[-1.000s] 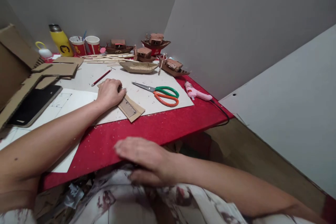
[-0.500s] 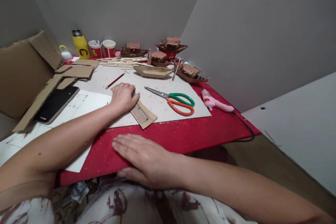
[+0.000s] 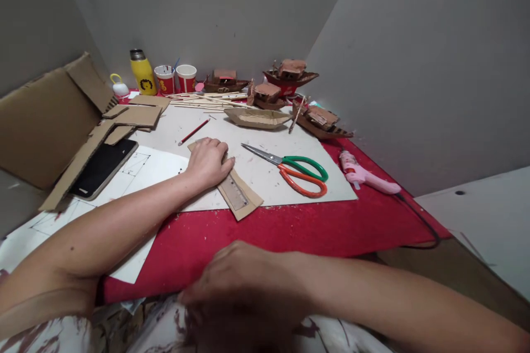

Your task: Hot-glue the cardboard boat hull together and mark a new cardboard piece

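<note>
My left hand (image 3: 209, 162) rests closed over a clear ruler (image 3: 235, 193), its fingers curled and pressing it down. Under the ruler lies a strip of cardboard (image 3: 254, 200), slanting across the white board's front edge. My right hand (image 3: 244, 281) hangs at the table's near edge, close to my lap; it is smeared by motion and its fingers are hard to make out. Scissors (image 3: 281, 161) with one green and one orange handle lie right of the ruler, blades pointing left. Behind my left hand is a red pencil (image 3: 194, 132).
A cardboard boat hull (image 3: 257, 118), several brown model boats (image 3: 323, 119) and thin wooden sticks (image 3: 207, 100) stand at the back. At the right is a corded pink glue gun (image 3: 366, 176). Leftward are a phone (image 3: 103, 168), cardboard scraps (image 3: 138, 117), paper cups (image 3: 186, 78) and a yellow bottle (image 3: 143, 74).
My right hand has left the red tabletop, drawing back toward my lap and turning. My left hand stays on the ruler. The whole view has shifted slightly.
</note>
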A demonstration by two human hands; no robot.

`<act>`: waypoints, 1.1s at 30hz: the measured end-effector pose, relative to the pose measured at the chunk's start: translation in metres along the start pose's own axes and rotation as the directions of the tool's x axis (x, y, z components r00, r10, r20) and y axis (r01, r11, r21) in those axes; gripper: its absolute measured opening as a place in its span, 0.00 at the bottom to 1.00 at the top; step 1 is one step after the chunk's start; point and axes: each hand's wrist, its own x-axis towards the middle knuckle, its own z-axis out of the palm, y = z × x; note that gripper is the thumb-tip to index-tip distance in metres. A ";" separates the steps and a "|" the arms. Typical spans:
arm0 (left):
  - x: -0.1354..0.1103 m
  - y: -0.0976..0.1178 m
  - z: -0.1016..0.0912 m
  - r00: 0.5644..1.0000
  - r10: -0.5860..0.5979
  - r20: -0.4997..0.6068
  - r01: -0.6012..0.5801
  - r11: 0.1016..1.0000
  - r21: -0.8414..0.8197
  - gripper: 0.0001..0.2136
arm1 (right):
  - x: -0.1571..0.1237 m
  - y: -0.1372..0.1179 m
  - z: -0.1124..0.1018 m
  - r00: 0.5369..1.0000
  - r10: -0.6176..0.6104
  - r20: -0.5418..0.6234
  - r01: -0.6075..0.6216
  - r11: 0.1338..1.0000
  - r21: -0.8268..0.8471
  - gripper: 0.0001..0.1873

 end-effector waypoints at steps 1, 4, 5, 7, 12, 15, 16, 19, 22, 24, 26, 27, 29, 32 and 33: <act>-0.002 0.002 -0.001 1.000 0.012 0.002 -0.012 1.000 -0.004 0.12 | -0.009 0.000 -0.009 0.994 0.027 -0.105 -0.029 0.999 -0.014 0.18; -0.007 0.009 -0.003 0.998 0.057 0.013 -0.057 0.998 -0.018 0.12 | -0.036 0.004 -0.037 0.920 0.158 -0.359 -0.187 0.981 -0.047 0.13; -0.009 0.011 -0.004 0.997 0.072 0.015 -0.072 0.997 -0.021 0.12 | -0.044 0.006 -0.046 0.878 0.221 -0.424 -0.262 0.964 -0.040 0.12; -0.011 0.014 -0.005 0.995 0.098 0.025 -0.097 0.995 -0.030 0.13 | -0.056 0.013 -0.063 0.780 0.345 -0.523 -0.411 0.911 -0.012 0.11; -0.011 0.018 -0.012 0.986 0.131 0.102 -0.122 0.989 -0.089 0.14 | -0.072 0.048 -0.093 0.630 0.499 -0.595 -0.619 0.786 0.005 0.13; -0.009 0.015 -0.021 0.988 0.109 0.110 -0.097 0.990 -0.105 0.15 | -0.072 0.068 -0.099 0.651 0.503 -0.568 -0.668 0.736 -0.114 0.15; -0.008 0.013 -0.025 0.990 0.090 0.112 -0.079 0.993 -0.093 0.16 | -0.071 0.072 -0.099 0.673 0.505 -0.540 -0.672 0.723 -0.161 0.16; -0.004 -0.003 -0.037 0.986 0.008 0.168 -0.002 0.999 -0.036 0.21 | -0.065 0.076 -0.096 0.738 0.513 -0.438 -0.651 0.713 -0.262 0.18; -0.001 -0.023 -0.043 0.968 -0.045 0.246 0.055 0.998 -0.035 0.24 | -0.057 0.070 -0.089 0.771 0.528 -0.357 -0.629 0.719 -0.296 0.17; 0.000 -0.032 -0.043 0.962 -0.024 0.273 0.043 0.997 -0.064 0.25 | -0.054 0.066 -0.085 0.788 0.538 -0.301 -0.612 0.738 -0.283 0.17; 0.000 -0.037 -0.040 0.964 -0.001 0.267 0.024 0.996 -0.081 0.26 | -0.055 0.066 -0.085 0.817 0.518 -0.254 -0.573 0.778 -0.257 0.17; -0.001 -0.038 -0.039 0.966 0.004 0.257 0.018 0.996 -0.083 0.26 | -0.058 0.068 -0.087 0.831 0.494 -0.256 -0.551 0.796 -0.252 0.17; -0.003 -0.038 -0.036 0.970 0.008 0.242 0.012 0.996 -0.084 0.26 | -0.069 0.075 -0.094 0.839 0.420 -0.346 -0.523 0.798 -0.300 0.17; -0.007 -0.036 -0.035 0.971 0.016 0.237 0.003 0.997 -0.081 0.27 | -0.092 0.092 -0.109 0.771 0.315 -0.554 -0.604 0.637 -0.478 0.19; -0.009 -0.034 -0.034 0.971 0.018 0.236 0.001 0.997 -0.080 0.27 | -0.100 0.097 -0.114 0.744 0.319 -0.587 -0.649 0.553 -0.523 0.21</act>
